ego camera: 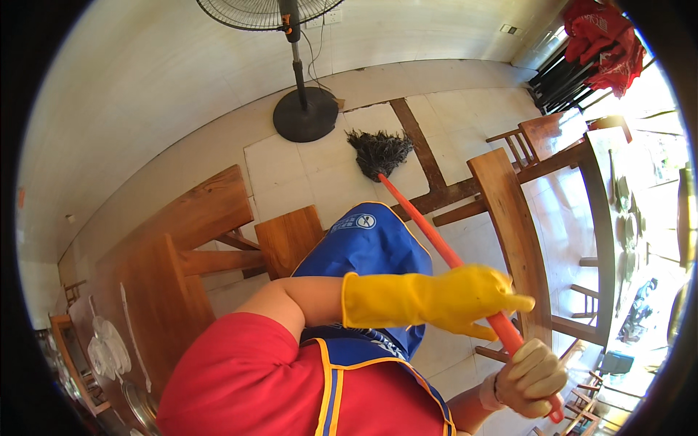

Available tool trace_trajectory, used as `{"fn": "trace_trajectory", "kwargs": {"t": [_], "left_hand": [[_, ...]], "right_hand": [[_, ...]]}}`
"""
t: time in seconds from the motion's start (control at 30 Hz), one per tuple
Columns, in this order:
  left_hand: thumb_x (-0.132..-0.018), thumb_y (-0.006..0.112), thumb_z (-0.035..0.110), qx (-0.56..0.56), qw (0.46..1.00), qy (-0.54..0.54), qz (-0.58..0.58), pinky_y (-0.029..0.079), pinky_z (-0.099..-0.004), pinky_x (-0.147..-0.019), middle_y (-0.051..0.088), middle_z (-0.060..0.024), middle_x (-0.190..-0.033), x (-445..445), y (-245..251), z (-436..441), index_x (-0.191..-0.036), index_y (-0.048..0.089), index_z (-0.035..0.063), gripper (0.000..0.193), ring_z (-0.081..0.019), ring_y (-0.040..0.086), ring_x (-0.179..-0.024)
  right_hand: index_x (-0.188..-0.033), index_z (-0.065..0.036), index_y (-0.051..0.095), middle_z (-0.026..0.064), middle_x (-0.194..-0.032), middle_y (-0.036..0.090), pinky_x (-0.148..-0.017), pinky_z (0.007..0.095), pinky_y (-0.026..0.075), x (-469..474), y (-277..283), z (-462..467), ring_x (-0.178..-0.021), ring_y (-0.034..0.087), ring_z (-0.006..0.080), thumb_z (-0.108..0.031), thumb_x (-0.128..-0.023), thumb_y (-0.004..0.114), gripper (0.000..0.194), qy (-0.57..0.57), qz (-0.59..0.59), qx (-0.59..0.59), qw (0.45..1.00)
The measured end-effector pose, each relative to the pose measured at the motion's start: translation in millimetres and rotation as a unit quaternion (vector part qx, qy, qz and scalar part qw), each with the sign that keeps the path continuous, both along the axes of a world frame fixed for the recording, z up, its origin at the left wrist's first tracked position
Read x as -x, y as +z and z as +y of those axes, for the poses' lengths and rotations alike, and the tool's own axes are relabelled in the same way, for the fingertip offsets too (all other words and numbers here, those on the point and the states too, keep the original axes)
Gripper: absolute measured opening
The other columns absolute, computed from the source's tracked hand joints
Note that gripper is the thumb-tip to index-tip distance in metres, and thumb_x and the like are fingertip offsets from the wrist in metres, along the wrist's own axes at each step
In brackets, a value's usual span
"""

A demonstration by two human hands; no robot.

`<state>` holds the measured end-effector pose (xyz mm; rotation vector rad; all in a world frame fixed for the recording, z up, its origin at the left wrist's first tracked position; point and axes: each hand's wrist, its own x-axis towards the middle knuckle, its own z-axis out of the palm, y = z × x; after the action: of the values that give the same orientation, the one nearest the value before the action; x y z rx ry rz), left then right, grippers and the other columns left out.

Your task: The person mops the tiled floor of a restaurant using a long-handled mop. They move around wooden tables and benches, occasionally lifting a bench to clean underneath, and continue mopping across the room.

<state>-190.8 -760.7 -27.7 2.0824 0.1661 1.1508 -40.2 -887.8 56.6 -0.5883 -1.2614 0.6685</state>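
My left hand (480, 300), in a yellow rubber glove, is around the red handle (431, 229) of a mop, one finger sticking out past it. Lower down in the view, close to the handle's looped end, my right hand (531, 379) in a pale glove is closed on the same handle. The handle slants up and left to the mop's dark grey string head (379, 152), which lies spread on the light floor tiles beside a dark brown floor strip (417, 144).
A black standing fan's round base (306, 114) is near the wall, its cable behind. Wooden benches (512, 234) flank a table at right. A wooden stool (289, 237) and a table (147, 305) stand at left. Red cloth (605, 49) covers dark poles at upper right.
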Motion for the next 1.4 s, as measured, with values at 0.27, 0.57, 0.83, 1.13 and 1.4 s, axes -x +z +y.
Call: {"fn": "trace_trajectory", "kwargs": {"t": [0.27, 0.57, 0.83, 1.13, 1.4], "left_hand": [[-0.082, 0.086, 0.026, 0.043, 0.986, 0.049, 0.156, 0.045, -0.0506, -0.109, 0.068, -0.0171, -0.124, 31.0, -104.2, 83.3, -0.143, 0.058, 0.0070, 0.070, -0.0405, 0.059, -0.122], [-0.084, 0.080, 0.028, 0.149, 0.959, 0.140, 0.195, 0.056, -0.0483, -0.084, 0.076, -0.0157, -0.092, -4.8, -205.5, 129.2, -0.111, 0.076, 0.0131, 0.031, -0.0390, 0.071, -0.092], [-0.080, 0.077, 0.026, 0.164, 0.939, 0.073, 0.294, 0.058, -0.0479, -0.080, 0.078, -0.0102, -0.097, 54.7, -225.7, 170.5, -0.103, 0.079, 0.0219, 0.024, -0.0367, 0.074, -0.090], [-0.086, 0.078, 0.026, 0.214, 0.897, 0.135, 0.362, 0.058, -0.0455, -0.089, 0.078, -0.0141, -0.107, 210.3, -264.3, 168.6, -0.116, 0.079, 0.0183, 0.031, -0.0368, 0.074, -0.101], [-0.086, 0.074, 0.019, 0.162, 0.779, 0.389, 0.463, 0.048, -0.0492, -0.097, 0.079, -0.0118, -0.100, 278.6, -287.3, 104.3, -0.108, 0.081, 0.0184, 0.024, -0.0344, 0.072, -0.097]], "right_hand": [[-0.069, -0.015, 0.050, -0.0037, -0.059, 0.041, -0.056, 0.0283, 0.035, -26.2, 38.3, 7.6, -0.048, 0.037, 0.0085, -0.018, -0.097, 0.065, 0.032, 0.033, 0.083, -0.007, 0.996], [-0.064, -0.019, 0.031, -0.0055, -0.061, 0.030, -0.052, 0.0258, 0.027, -30.1, 52.0, 50.4, -0.050, 0.028, 0.0068, -0.014, -0.103, 0.053, 0.045, -0.038, 0.117, 0.006, 0.992], [-0.078, -0.017, 0.026, -0.0046, -0.070, 0.021, -0.052, 0.0223, 0.024, -65.9, -14.5, 95.1, -0.058, 0.024, 0.0075, -0.002, -0.102, 0.044, 0.034, -0.352, -0.018, 0.077, 0.933], [-0.073, -0.019, 0.032, -0.0047, -0.068, 0.026, -0.060, 0.0265, 0.034, 45.5, -79.0, 180.8, -0.061, 0.027, 0.0107, -0.037, -0.109, 0.056, 0.046, -0.301, 0.228, 0.215, 0.901], [-0.070, -0.007, 0.041, 0.0068, -0.057, 0.044, -0.048, 0.0374, 0.040, 99.1, -90.8, 155.3, -0.045, 0.040, 0.0203, -0.001, -0.094, 0.039, 0.024, -0.009, 0.236, 0.198, 0.951]]}}
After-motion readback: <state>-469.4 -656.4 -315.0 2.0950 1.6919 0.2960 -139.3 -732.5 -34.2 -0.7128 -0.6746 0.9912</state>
